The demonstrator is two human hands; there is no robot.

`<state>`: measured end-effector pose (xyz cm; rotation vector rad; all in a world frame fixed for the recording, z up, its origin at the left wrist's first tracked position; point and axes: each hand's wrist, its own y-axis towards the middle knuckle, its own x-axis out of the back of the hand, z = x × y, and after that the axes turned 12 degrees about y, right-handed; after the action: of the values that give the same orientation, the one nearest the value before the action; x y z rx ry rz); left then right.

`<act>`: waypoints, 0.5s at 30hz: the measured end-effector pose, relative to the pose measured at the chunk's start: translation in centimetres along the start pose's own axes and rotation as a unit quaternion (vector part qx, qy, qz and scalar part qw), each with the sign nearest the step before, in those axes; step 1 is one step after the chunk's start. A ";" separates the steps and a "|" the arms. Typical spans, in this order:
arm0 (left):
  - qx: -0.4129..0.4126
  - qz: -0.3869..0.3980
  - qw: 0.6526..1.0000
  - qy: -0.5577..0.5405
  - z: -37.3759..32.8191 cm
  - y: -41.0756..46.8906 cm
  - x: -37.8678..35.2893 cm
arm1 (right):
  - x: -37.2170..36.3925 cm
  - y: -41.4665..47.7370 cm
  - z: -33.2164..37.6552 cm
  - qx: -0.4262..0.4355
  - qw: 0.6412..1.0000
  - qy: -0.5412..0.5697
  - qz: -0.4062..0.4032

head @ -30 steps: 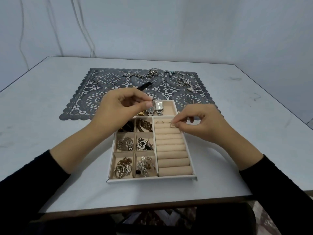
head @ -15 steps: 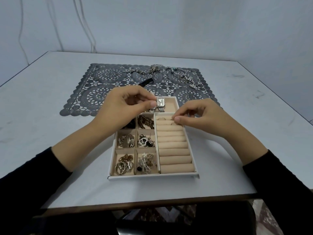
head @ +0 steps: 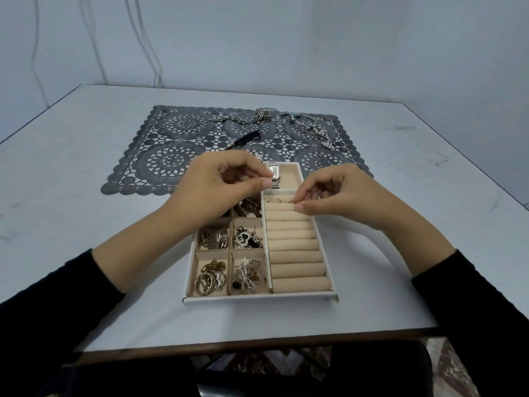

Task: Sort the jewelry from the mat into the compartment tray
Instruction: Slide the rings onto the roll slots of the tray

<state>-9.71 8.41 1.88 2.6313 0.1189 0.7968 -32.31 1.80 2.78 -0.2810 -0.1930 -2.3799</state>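
The white compartment tray (head: 257, 299) lies in front of me, its small left compartments filled with rings, charms and beads. My right hand (head: 340, 196) pinches a small ring (head: 292, 200) at the farthest slot of the beige ring rolls (head: 294, 253). Another ring (head: 274, 199) stands in that same slot. My left hand (head: 223, 184) hovers over the tray's far left with curled fingers, thumb against forefinger; nothing shows between them. A silver watch (head: 273, 172) lies in the far compartment. The grey lace mat (head: 171, 161) lies beyond the tray.
On the mat lie several loose rings (head: 191, 128), silver chains (head: 257, 117), a pearl bracelet (head: 319, 134) and a black clip (head: 246, 138). The white table's front edge (head: 257, 343) is close to me. A wall stands behind the table.
The view has shifted slightly. My right hand stays at the farthest ring slot with small finger movements. My left hand has hardly moved.
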 end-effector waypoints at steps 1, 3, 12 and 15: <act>-0.003 0.002 1.000 0.005 0.0 0.0 0.0 | 0.0 0.1 0.0 -0.003 1.000 0.006 -0.003; -0.013 0.003 1.000 0.022 0.0 -0.1 -0.1 | 0.0 0.3 -0.2 -0.013 1.000 0.018 -0.011; -0.035 0.004 0.996 0.086 -0.2 -0.1 -0.2 | 0.7 0.0 -0.1 0.002 0.994 0.062 -0.090; -0.047 0.014 0.994 0.098 -0.4 -0.1 -0.2 | 1.1 0.3 -0.8 0.023 0.976 0.065 -0.206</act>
<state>-10.13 8.63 2.02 2.4675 0.0946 1.0437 -32.96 0.67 2.34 -0.0655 -0.2664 -2.7878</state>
